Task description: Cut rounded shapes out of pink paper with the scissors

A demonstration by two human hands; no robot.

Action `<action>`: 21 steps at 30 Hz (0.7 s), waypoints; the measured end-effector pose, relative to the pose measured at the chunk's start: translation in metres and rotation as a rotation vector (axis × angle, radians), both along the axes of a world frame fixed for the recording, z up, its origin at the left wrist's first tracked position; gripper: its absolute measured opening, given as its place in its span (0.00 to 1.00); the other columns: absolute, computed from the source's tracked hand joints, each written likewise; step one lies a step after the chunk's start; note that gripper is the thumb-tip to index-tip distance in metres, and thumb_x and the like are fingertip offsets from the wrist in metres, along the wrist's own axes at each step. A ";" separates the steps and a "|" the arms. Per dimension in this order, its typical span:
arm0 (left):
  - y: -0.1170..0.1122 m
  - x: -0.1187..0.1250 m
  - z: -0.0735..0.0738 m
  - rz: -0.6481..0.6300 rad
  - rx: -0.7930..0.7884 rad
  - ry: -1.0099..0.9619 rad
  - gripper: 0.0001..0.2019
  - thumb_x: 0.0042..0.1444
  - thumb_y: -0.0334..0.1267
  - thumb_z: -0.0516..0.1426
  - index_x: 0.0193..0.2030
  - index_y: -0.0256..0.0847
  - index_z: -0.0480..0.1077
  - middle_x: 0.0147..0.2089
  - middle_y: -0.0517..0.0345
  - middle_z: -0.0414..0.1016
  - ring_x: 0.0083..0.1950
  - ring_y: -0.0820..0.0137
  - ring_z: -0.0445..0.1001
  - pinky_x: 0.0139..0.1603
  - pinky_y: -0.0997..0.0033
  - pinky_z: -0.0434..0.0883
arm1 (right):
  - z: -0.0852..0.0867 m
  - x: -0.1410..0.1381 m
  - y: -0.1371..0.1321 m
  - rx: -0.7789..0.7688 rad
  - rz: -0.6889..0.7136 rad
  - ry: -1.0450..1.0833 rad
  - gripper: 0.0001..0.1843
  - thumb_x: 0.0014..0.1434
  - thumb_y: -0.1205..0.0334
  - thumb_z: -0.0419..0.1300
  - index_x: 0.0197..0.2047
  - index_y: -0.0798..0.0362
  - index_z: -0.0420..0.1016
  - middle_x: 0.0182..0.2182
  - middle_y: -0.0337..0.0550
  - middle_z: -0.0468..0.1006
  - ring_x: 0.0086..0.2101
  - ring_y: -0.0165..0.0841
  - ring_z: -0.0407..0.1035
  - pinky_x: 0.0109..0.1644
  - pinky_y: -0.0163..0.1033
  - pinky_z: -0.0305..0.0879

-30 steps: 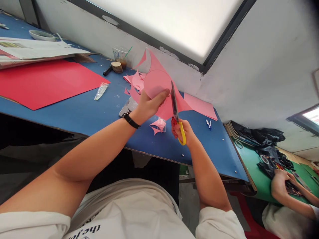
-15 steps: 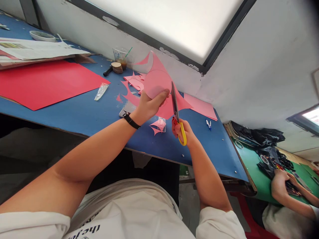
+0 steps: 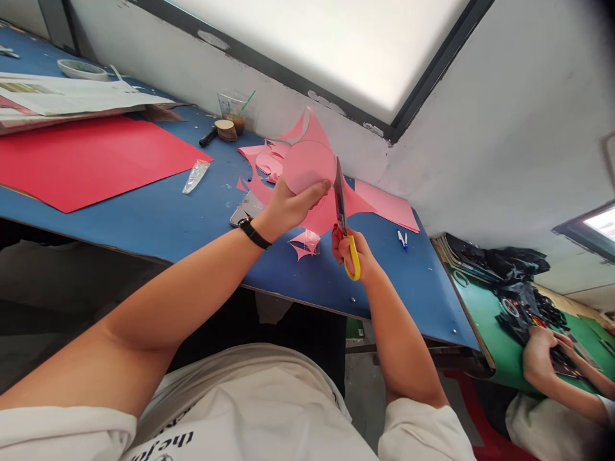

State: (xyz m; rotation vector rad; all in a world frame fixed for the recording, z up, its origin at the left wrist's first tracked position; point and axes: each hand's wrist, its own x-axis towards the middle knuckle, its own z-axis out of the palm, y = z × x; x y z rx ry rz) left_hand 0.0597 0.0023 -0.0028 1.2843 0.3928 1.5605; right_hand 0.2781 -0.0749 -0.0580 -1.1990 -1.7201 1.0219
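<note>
My left hand (image 3: 287, 207) pinches a sheet of pink paper (image 3: 310, 163) held up above the blue table (image 3: 158, 214); a round shape shows in the sheet above my thumb. My right hand (image 3: 354, 255) grips yellow-handled scissors (image 3: 344, 218), fingers through the loops, blades pointing up into the paper's right side beside my left thumb. Pink offcuts (image 3: 263, 159) lie on the table behind the sheet, and a small pink scrap (image 3: 304, 244) lies below my hands. A black band is on my left wrist.
A large red sheet (image 3: 81, 157) and newspapers (image 3: 67, 96) cover the table's left. A plastic cup (image 3: 232, 109), wooden disc (image 3: 225, 128), phone (image 3: 243, 211), clear wrapper (image 3: 195, 176), pen (image 3: 402, 239) and pink sheet (image 3: 384, 203) lie around. Another person's hand (image 3: 541, 349) works at a green table on the right.
The pink sheet has turned in my left hand, its upper flap swinging rightward. The scissors have shifted slightly right along the cut. My arms stay in place.
</note>
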 end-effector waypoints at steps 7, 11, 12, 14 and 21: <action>-0.005 -0.001 0.004 -0.016 -0.020 0.011 0.24 0.60 0.45 0.78 0.25 0.42 0.70 0.24 0.65 0.64 0.27 0.76 0.62 0.29 0.70 0.63 | 0.006 -0.007 -0.001 0.007 0.002 0.006 0.49 0.54 0.02 0.63 0.40 0.45 0.67 0.25 0.31 0.64 0.23 0.30 0.57 0.25 0.41 0.63; -0.004 0.000 0.004 -0.025 -0.008 -0.003 0.24 0.60 0.46 0.78 0.25 0.42 0.70 0.24 0.65 0.64 0.27 0.76 0.61 0.29 0.70 0.62 | 0.008 -0.007 -0.002 -0.006 0.012 -0.006 0.48 0.55 0.03 0.63 0.38 0.45 0.68 0.24 0.33 0.63 0.23 0.32 0.59 0.25 0.43 0.64; -0.003 0.000 0.004 -0.024 -0.001 -0.005 0.24 0.60 0.46 0.78 0.25 0.42 0.70 0.24 0.65 0.64 0.27 0.76 0.61 0.29 0.70 0.62 | 0.008 -0.006 -0.002 -0.007 0.012 0.001 0.49 0.55 0.03 0.63 0.38 0.45 0.68 0.24 0.33 0.62 0.23 0.32 0.58 0.25 0.44 0.64; -0.001 0.000 0.003 -0.017 0.011 -0.001 0.24 0.60 0.46 0.78 0.24 0.42 0.70 0.24 0.65 0.64 0.26 0.76 0.61 0.29 0.71 0.61 | 0.008 -0.006 -0.002 -0.009 0.011 0.016 0.49 0.53 0.02 0.64 0.37 0.44 0.68 0.24 0.33 0.62 0.22 0.32 0.57 0.24 0.45 0.64; 0.002 0.000 0.001 0.022 0.017 0.015 0.23 0.61 0.43 0.74 0.24 0.42 0.69 0.23 0.64 0.64 0.26 0.76 0.62 0.29 0.71 0.62 | 0.006 -0.006 -0.002 -0.019 -0.008 0.006 0.47 0.57 0.05 0.65 0.38 0.45 0.68 0.24 0.32 0.63 0.22 0.31 0.59 0.25 0.43 0.62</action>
